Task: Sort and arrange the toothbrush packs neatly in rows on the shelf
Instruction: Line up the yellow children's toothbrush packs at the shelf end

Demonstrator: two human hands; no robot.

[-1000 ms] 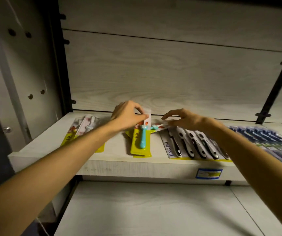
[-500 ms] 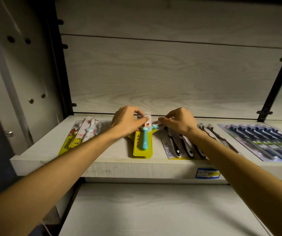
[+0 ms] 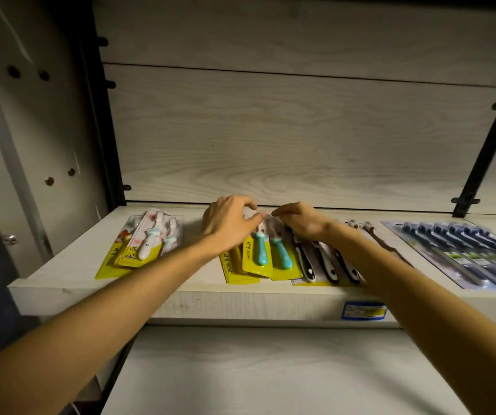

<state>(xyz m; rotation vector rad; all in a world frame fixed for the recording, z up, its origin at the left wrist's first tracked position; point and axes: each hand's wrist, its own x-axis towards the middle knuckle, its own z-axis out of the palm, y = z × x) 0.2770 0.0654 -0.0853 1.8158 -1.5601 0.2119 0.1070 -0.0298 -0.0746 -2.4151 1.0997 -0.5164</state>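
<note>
On the pale wooden shelf (image 3: 181, 298) lie several toothbrush packs. In the middle, two yellow-card packs with teal brushes overlap: one (image 3: 259, 253) under my left hand (image 3: 228, 226), which pinches its top end, and a second (image 3: 282, 259) just right of it, whose top end my right hand (image 3: 300, 220) pinches. A further yellow pack (image 3: 234, 269) sticks out beneath them. To the left sits a stack of yellow packs with white and pink brushes (image 3: 148, 244). Right of the teal packs lies a multi-pack of black-and-white brushes (image 3: 327, 268).
A large pack of dark blue brushes (image 3: 462, 250) lies at the right. A blue price label (image 3: 363, 310) is stuck on the shelf's front edge. A black upright (image 3: 486, 145) runs up the back panel at right. A lower shelf (image 3: 270, 372) lies below.
The second teal pack, lying crosswise before, now lies lengthwise beside the first. My right hand moved left, close to my left hand. The camera has moved nearer the shelf.
</note>
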